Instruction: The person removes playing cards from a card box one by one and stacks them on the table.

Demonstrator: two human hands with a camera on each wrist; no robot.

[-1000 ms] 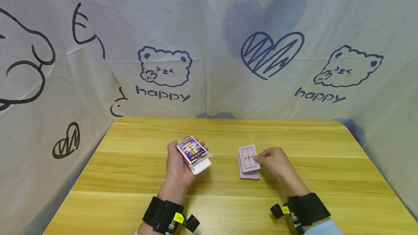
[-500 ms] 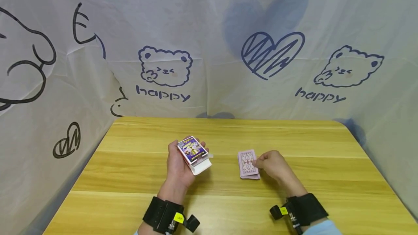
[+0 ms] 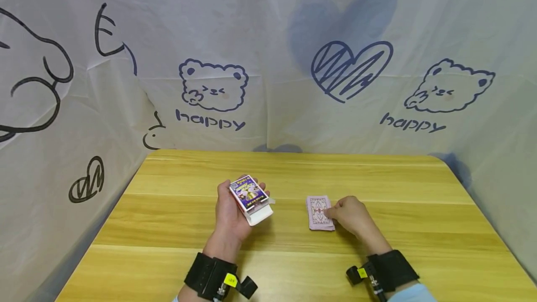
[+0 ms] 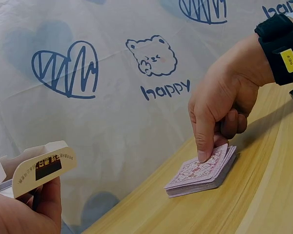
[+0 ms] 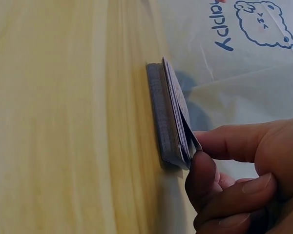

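In the head view my left hand (image 3: 228, 213) holds a purple-and-white playing-card box (image 3: 249, 192), palm up, fingers curled around it. The box's white end flap (image 4: 44, 168) hangs open toward me. To its right, a pink-backed deck of cards (image 5: 161, 117) lies on the table in a fairly neat stack. My right hand (image 3: 354, 216) pinches the top card (image 3: 317, 208) at its right edge between thumb and index finger. Seen from the right wrist, that edge bends up off the stack while the rest of the card lies along the deck. The other right fingers are curled.
The wooden table (image 3: 189, 232) stretches around both hands. White cloth (image 3: 268, 106) with drawn bears and hearts hangs behind it and along both sides. Black wrist straps (image 3: 390, 269) with small cameras sit on both forearms.
The pinched card has come down and toward me, from raised and offset over the deck to nearly lined up with it. The left hand and box have hardly moved.
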